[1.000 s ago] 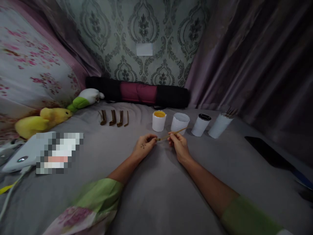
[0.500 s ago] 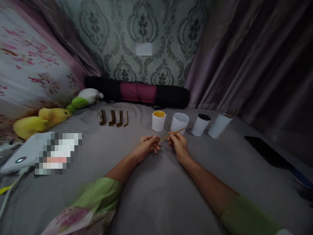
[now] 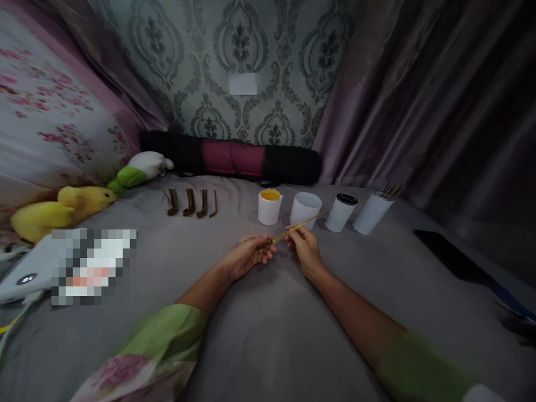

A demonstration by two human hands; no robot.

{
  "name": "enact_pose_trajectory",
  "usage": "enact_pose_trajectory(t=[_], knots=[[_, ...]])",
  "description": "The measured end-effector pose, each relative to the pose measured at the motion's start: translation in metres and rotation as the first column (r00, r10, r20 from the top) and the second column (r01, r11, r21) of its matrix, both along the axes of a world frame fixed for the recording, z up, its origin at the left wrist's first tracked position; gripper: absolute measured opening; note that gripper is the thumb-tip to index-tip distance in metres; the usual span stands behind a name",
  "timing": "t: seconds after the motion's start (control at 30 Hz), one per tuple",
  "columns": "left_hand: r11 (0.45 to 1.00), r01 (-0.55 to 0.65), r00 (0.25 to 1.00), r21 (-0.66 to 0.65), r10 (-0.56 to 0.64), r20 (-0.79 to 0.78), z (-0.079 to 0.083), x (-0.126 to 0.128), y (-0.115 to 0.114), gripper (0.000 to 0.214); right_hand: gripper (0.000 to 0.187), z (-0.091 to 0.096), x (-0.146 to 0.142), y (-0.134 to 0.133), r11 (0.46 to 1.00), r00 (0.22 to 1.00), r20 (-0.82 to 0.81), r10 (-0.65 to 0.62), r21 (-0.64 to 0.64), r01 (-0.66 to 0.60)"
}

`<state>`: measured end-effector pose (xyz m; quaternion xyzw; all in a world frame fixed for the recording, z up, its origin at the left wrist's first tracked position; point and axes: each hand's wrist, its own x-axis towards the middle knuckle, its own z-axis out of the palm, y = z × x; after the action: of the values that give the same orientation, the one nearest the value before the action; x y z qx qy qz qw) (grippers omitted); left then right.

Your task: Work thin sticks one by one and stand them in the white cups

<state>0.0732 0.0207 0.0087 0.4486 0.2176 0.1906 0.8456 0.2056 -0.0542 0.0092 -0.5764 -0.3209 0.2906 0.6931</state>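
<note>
Both hands meet over the grey bedsheet (image 3: 268,324). My right hand (image 3: 305,250) pinches a thin yellowish stick (image 3: 299,225) that slants up to the right toward the cups. My left hand (image 3: 250,254) is curled, its fingertips closed on the stick's lower left end. Just behind the hands stand a white cup of yellow paint (image 3: 269,206) and an empty-looking white cup (image 3: 305,209).
Further right are a black-rimmed white cup (image 3: 341,212) and a tilted white cup holding sticks (image 3: 372,211). Several bent brown sticks (image 3: 191,202) lie at the back left. Plush toys (image 3: 62,209) sit left, a dark bolster (image 3: 234,157) behind, a dark phone (image 3: 450,259) right.
My left hand has turned palm inward and curled more tightly on the stick's end. The stick's far tip has risen slightly. The view has drifted a little.
</note>
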Motion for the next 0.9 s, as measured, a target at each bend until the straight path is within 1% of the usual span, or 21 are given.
enact_pose_trajectory(t=[0.37, 0.6, 0.77, 0.9], knots=[[0.999, 0.021, 0.999, -0.05, -0.023, -0.034, 0.003, -0.003, 0.001, 0.013, 0.023, -0.004, 0.001, 0.0, 1.0, 1.0, 0.006, 0.01, -0.021, -0.009], [0.998, 0.026, 0.999, -0.061, -0.029, -0.042, 0.001, -0.002, 0.003, 0.013, 0.024, -0.006, 0.003, 0.0, 0.999, 1.0, 0.007, -0.001, -0.04, 0.001], [0.998, 0.039, 0.998, -0.058, -0.042, -0.055, 0.002, -0.002, 0.002, 0.013, 0.023, -0.002, 0.009, -0.006, 0.997, 0.999, -0.007, -0.038, -0.062, 0.038], [0.998, 0.038, 0.997, -0.053, -0.041, -0.058, 0.004, -0.003, 0.002, 0.014, 0.023, 0.003, 0.019, -0.014, 0.995, 0.996, -0.025, -0.085, -0.058, 0.084]])
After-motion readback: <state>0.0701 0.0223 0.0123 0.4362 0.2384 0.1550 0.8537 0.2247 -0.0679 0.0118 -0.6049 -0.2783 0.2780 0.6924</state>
